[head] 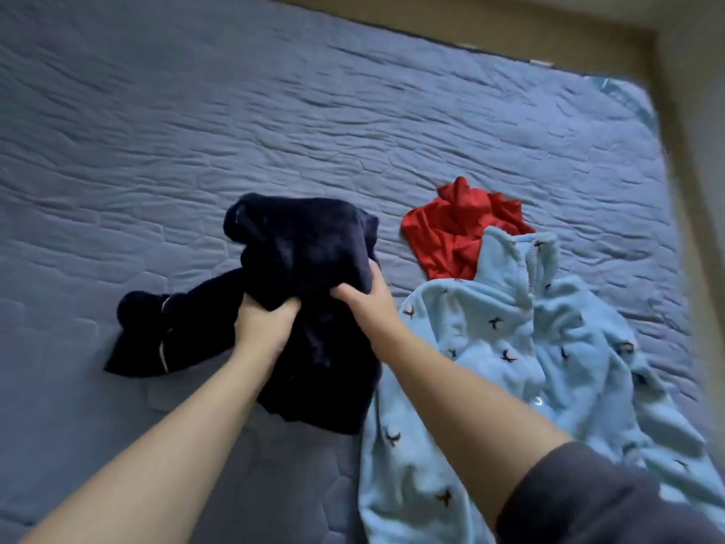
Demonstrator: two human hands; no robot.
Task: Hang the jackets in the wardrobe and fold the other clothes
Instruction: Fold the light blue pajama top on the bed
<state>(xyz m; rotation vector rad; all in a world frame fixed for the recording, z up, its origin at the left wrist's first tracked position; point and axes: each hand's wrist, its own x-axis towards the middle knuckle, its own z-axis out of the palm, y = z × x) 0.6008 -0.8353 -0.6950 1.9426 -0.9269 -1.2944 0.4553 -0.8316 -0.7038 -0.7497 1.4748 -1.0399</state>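
Observation:
A dark navy garment (298,245) lies bunched in the middle of the bed, one part with a thin white stripe trailing off to the left. My left hand (265,325) grips a fold of it near its centre. My right hand (365,302) grips the same garment just to the right, fingers curled into the fabric. To the right sprawls a light blue fleece garment (510,347) with small dark bird prints. A crumpled red garment (455,229) sits behind it, partly covered by the fleece.
All the clothes rest on a blue-grey quilted bed cover (196,131). A beige floor or frame strip (510,29) runs along the far edge and down the right side.

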